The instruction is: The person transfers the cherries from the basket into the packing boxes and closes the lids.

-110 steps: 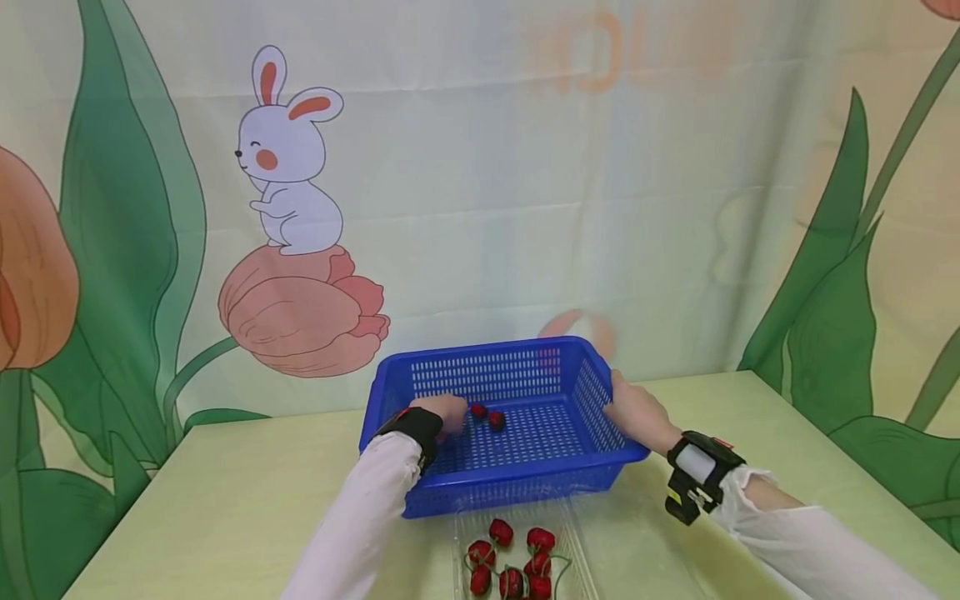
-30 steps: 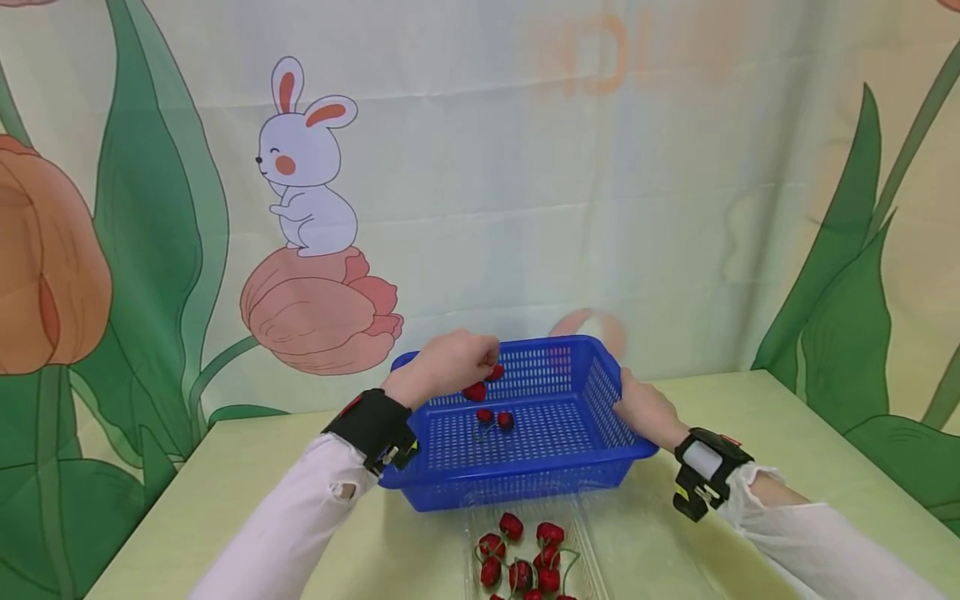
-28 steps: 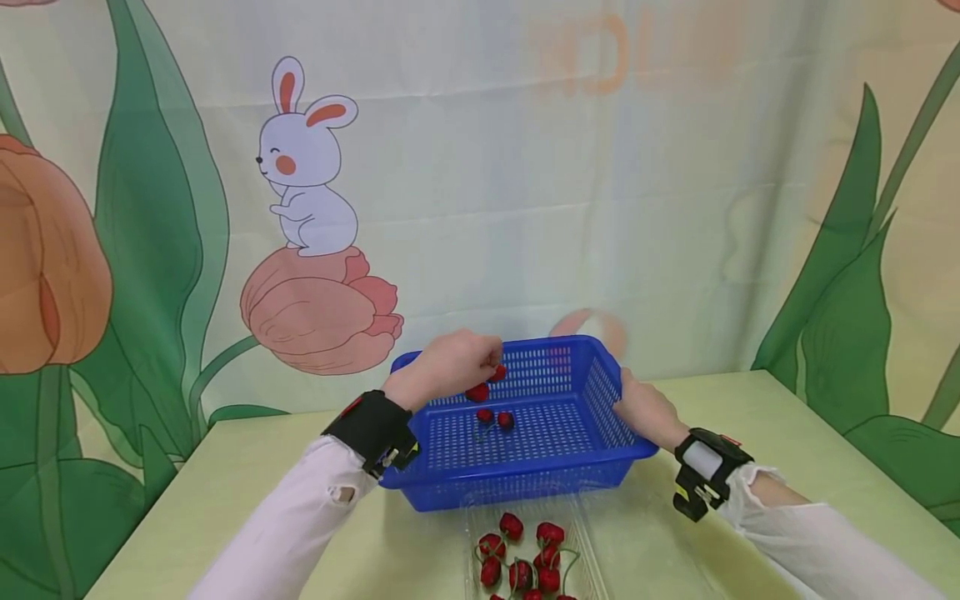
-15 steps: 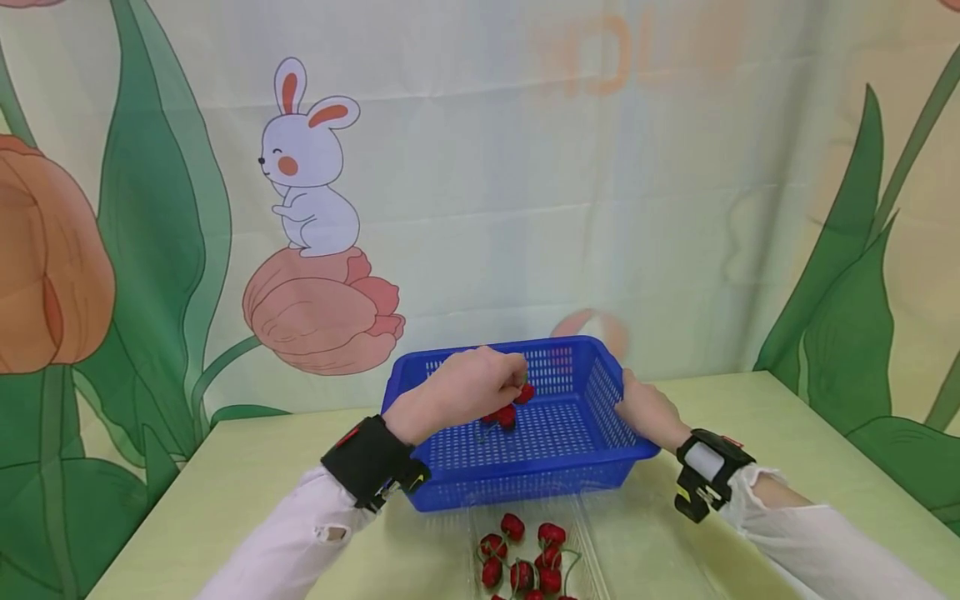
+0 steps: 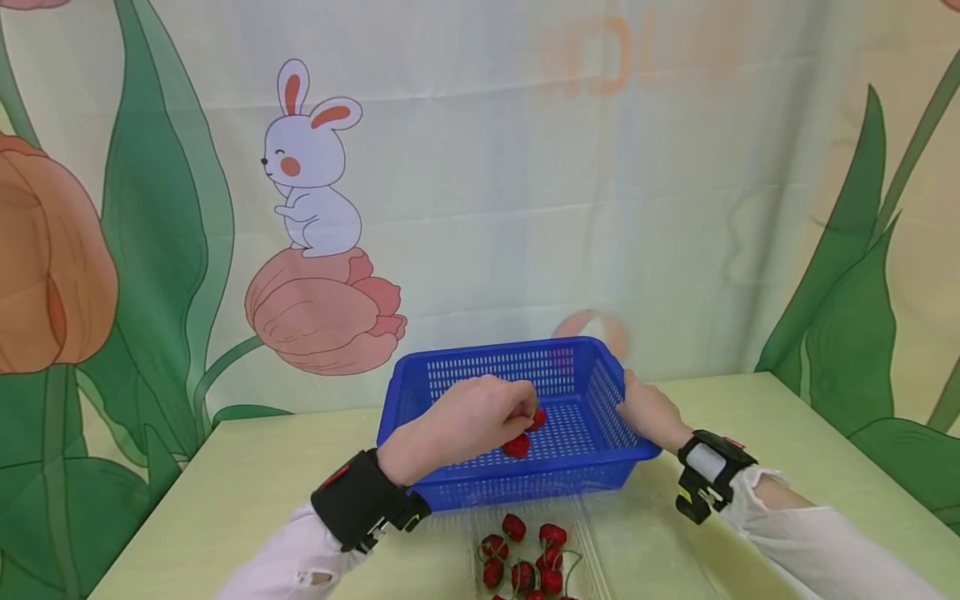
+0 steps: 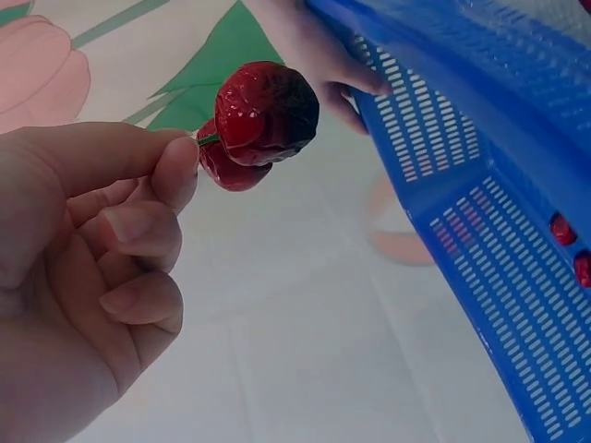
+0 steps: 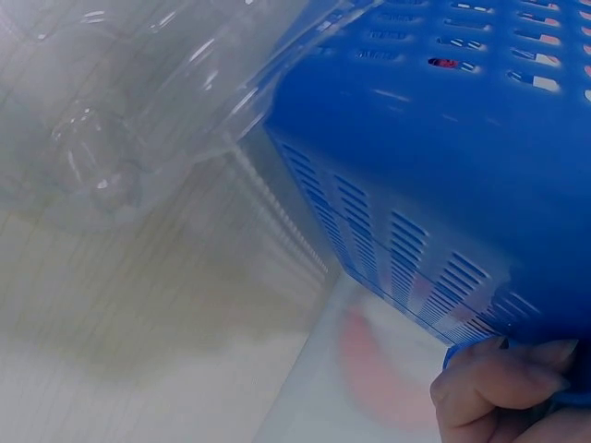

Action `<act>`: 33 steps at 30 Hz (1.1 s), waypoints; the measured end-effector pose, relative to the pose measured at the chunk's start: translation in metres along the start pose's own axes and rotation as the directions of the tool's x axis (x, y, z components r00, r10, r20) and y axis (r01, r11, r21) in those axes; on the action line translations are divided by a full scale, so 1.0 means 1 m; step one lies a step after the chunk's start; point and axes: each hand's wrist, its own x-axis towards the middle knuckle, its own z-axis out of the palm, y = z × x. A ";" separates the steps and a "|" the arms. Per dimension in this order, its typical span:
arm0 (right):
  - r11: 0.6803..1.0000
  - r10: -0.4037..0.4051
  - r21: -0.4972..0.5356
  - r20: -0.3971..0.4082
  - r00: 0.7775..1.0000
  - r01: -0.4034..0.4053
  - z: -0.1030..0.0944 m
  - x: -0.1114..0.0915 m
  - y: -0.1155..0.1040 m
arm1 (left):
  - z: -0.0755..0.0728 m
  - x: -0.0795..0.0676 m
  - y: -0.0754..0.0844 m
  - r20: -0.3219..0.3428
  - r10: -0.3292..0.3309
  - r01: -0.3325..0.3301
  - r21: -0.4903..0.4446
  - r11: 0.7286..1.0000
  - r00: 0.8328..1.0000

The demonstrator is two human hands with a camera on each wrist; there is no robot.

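Note:
My left hand is over the blue plastic basket, pinching a pair of red cherries by their green stem between thumb and forefinger. Both fruits dangle beyond the fingertips, one with a dark patch; the other fingers are curled in. My right hand grips the basket's right rim, its fingers hooked over the edge in the right wrist view. Two more cherries lie inside the basket in the left wrist view; in the head view my left hand hides them.
A clear plastic box holding several cherries with stems stands in front of the basket, its lid folded out to the right. Beneath is a pale yellow table. A printed curtain hangs behind.
My left hand was down inside the basket, then rose holding the cherry pair over its back left. It has since come rightward and nearer me. My right hand keeps its hold on the rim.

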 end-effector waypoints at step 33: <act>1.000 0.010 0.014 -0.002 1.000 -0.010 0.001 0.004 0.002 | 0.019 -0.015 0.011 0.081 0.063 -0.061 -0.017 0.998 0.995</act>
